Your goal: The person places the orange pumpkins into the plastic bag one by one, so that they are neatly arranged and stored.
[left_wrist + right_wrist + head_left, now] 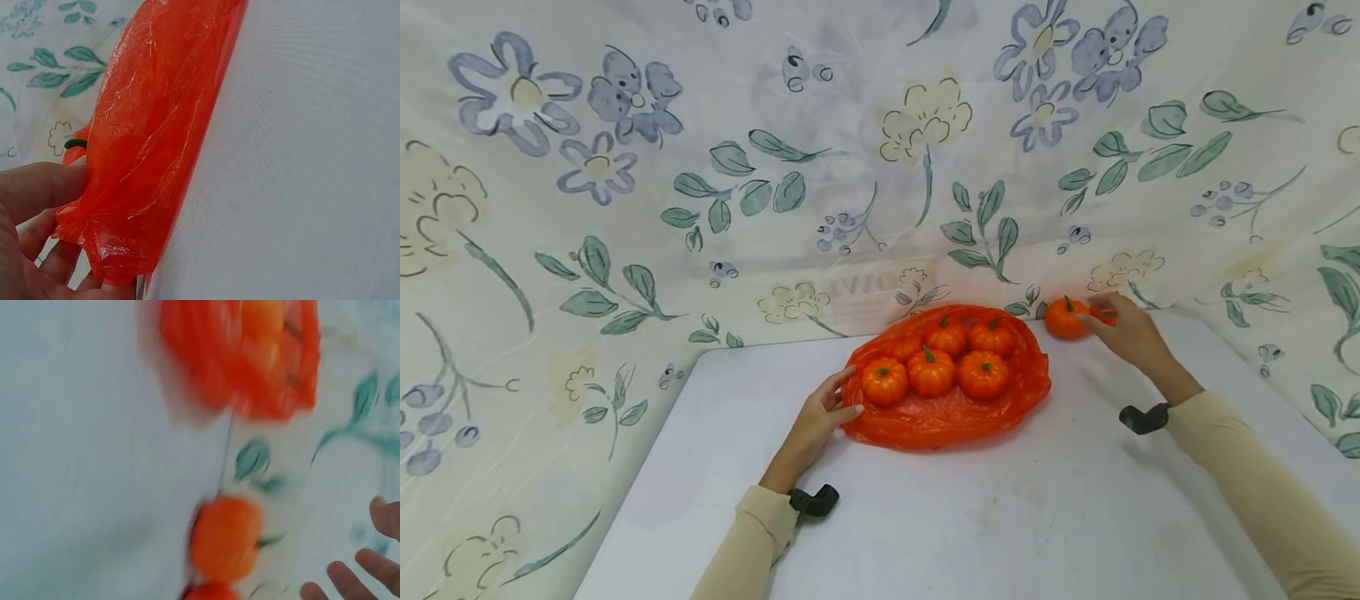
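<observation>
A red plastic bag [925,427] lies spread with its mouth up, and several small orange pumpkins [983,375] with green stems sit inside it. At the bag's left edge my left hand [814,421] holds the rim; the left wrist view has the thumb and fingers around the crinkled plastic [144,144]. To the right of the bag, a loose pumpkin [1065,318] stands at the back of the table. My right hand [1122,332] hovers beside it with fingers spread, partly hiding a second orange pumpkin [212,592] next to it. Nothing is in the right hand.
The white table [1000,517] ends at the back against a floral cloth [850,167] that rises behind and along the sides. The right wrist view is blurred.
</observation>
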`<state>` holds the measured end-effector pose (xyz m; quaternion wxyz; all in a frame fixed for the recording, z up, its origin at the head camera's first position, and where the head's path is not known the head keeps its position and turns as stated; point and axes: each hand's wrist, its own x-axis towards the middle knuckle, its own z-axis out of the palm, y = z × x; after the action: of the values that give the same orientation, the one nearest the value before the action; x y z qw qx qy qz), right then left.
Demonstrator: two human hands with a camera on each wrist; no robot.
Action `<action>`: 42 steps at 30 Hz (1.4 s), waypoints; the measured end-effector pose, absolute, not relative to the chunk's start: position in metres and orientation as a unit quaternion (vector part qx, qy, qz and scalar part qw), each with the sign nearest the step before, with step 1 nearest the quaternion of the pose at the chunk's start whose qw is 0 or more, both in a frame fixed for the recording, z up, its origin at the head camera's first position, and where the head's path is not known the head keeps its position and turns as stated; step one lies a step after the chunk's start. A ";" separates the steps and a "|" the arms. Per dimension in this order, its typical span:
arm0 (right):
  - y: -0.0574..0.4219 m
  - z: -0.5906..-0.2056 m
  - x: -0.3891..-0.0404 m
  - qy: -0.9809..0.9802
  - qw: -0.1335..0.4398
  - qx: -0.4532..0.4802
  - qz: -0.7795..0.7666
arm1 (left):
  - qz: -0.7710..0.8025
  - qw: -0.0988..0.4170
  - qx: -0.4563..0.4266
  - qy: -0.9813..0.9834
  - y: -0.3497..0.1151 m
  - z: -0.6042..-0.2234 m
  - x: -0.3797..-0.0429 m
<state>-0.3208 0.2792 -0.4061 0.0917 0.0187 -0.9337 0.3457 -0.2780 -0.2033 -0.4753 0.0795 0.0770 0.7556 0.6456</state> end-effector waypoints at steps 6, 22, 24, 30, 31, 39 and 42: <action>0.317 -0.412 -0.334 -0.921 0.058 -0.057 0.380 | 0.646 0.079 0.080 0.755 -0.203 -0.475 -0.277; 0.347 -0.443 -0.359 -0.906 -0.028 -0.111 0.407 | 0.646 0.076 0.078 0.756 -0.211 -0.476 -0.276; 0.352 -0.447 -0.359 -0.907 -0.035 -0.108 0.405 | 0.644 0.074 0.079 0.757 -0.209 -0.476 -0.276; 0.359 -0.452 -0.364 -0.910 -0.033 -0.104 0.401 | 0.634 0.068 0.082 0.766 -0.206 -0.475 -0.278; 0.358 -0.452 -0.365 -0.909 -0.030 -0.101 0.402 | 0.635 0.067 0.080 0.766 -0.206 -0.475 -0.278; 0.353 -0.453 -0.361 -0.913 -0.039 -0.085 0.398 | 0.639 0.077 0.076 0.762 -0.208 -0.478 -0.274; 0.354 -0.451 -0.361 -0.912 -0.040 -0.083 0.400 | 0.642 0.075 0.079 0.759 -0.208 -0.479 -0.274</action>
<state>-0.3614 0.3545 -0.4508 -0.0402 -0.0826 -0.9119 0.3999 -0.2742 -0.2078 -0.4786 0.0745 0.0786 0.7590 0.6421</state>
